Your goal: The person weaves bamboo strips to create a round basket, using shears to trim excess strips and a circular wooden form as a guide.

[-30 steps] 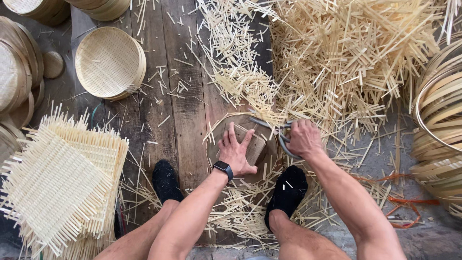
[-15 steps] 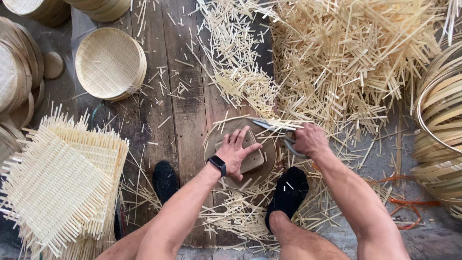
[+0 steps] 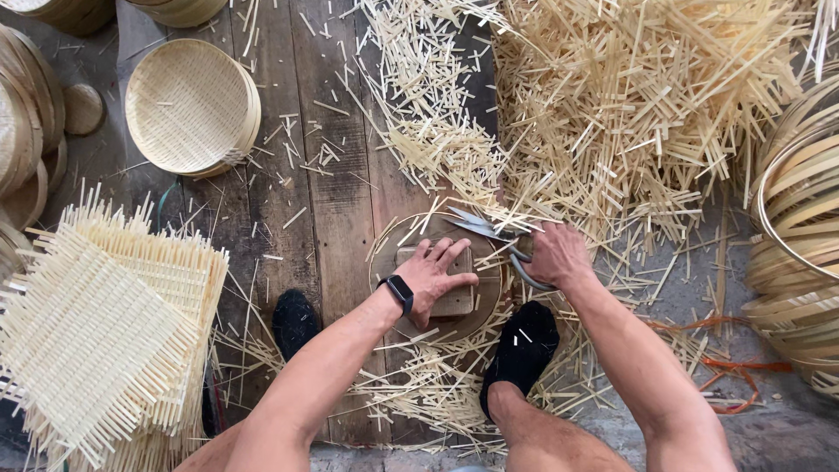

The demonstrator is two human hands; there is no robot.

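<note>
Gripping 1 shears (image 3: 489,234): right hand (image 3: 559,255) fingers; left hand (image 3: 434,278) fingers flat, open, on 1 wood block (image 3: 459,301)

Wood block (image 3: 454,297) flat on round woven mat (image 3: 489,315); shears (image 3: 489,232) open at mat edge

Black wristwatch (image 3: 399,289), black socks (image 3: 523,350), bare arms

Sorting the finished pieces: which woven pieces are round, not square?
The stack of round woven trays at upper left; the square mats at lower left have loose projecting ends.
</note>
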